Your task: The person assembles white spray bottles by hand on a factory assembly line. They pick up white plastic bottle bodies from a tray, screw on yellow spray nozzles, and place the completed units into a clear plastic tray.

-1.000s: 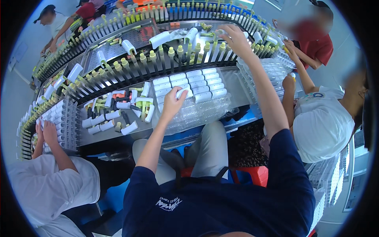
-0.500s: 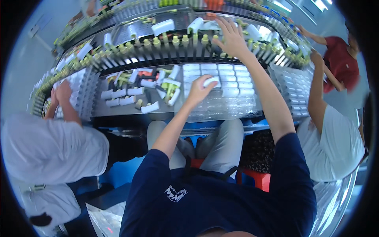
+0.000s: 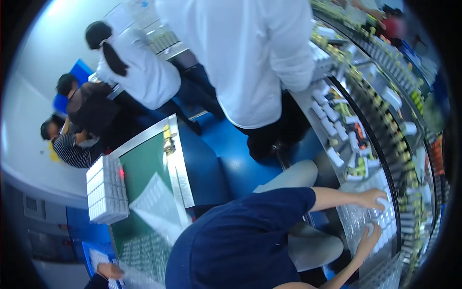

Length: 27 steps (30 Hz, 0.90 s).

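My left hand (image 3: 380, 197) reaches out to the right and its fingers curl over a small white tube (image 3: 386, 204) in a clear plastic tray (image 3: 353, 224) of such tubes. Just below it, my right hand (image 3: 368, 238) rests on the same tray with its fingers spread, holding nothing. Both forearms stretch from my navy-sleeved shoulders toward the tray. Beyond the tray runs a curved conveyor (image 3: 402, 144) with rows of yellow-green holders.
A person in a white shirt (image 3: 250, 58) stands close on the left of my arms, at the steel counter (image 3: 332, 139). Behind me is a green-topped table (image 3: 139, 168) with a block of white boxes (image 3: 106, 192) and clear trays (image 3: 156, 209). Other people sit further back.
The view has swung far to the left, so the conveyor now runs down the right side. My right hand has come off the conveyor and down onto the tray beside my left hand.
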Available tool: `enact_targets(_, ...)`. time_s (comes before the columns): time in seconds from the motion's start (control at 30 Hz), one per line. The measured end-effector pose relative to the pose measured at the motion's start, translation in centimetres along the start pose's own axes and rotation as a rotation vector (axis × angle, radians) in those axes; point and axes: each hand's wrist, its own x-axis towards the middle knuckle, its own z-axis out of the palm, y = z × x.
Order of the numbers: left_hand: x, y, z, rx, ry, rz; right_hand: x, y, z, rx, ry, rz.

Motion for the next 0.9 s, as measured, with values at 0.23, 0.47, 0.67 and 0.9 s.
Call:
enact_targets(0.23,0.3,-0.1,0.3,-0.035,-0.110,-0.236,-0.9,2.7,0.3,-0.021,-0.004,0.058)
enact_targets(0.47,0.6,0.2,-0.9,-0.044,-0.121,-0.273,1.2,0.8,-1.0,-0.145,0.015,-0.103)
enact_targets(0.67,0.7,0.8,-0.6,-0.053,-0.138,-0.282,1.6,1.1,-1.4,-0.179,0.041,0.003)
enact_targets(0.9,0.9,0.7,-0.7,-0.052,-0.134,-0.256,4.3,0.0,-1.5,-0.459,-0.109,-0.038)
